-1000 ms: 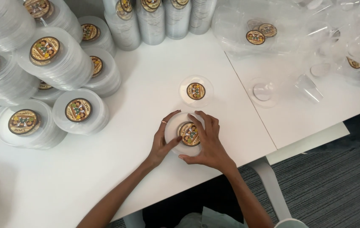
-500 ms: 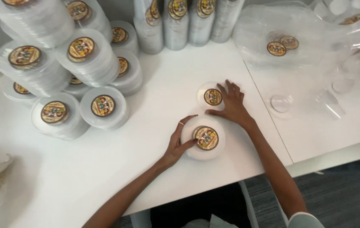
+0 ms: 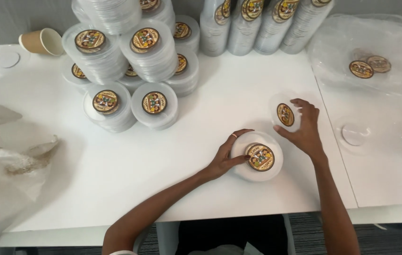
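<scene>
My left hand [image 3: 224,156] rests its fingers on the left rim of a small stack of clear plastic lids [image 3: 268,172] with a round brown-and-yellow sticker on top, near the table's front edge. My right hand [image 3: 305,130] grips a single clear lid with the same kind of sticker [image 3: 283,113], tilted up just behind and right of that stack. Both forearms reach in from the bottom of the view.
Tall piles of stickered lids [image 3: 130,61] fill the back left, and more stacks [image 3: 253,23] lean along the back. A paper cup [image 3: 40,41] lies on its side far left. Crumpled plastic wrap [image 3: 7,160] sits left; a clear bag holding lids [image 3: 366,66] sits right.
My right hand left the stack, reached back to the single lid behind it and took hold, tilting it up. My left hand stayed on the stack. The camera view shifted left.
</scene>
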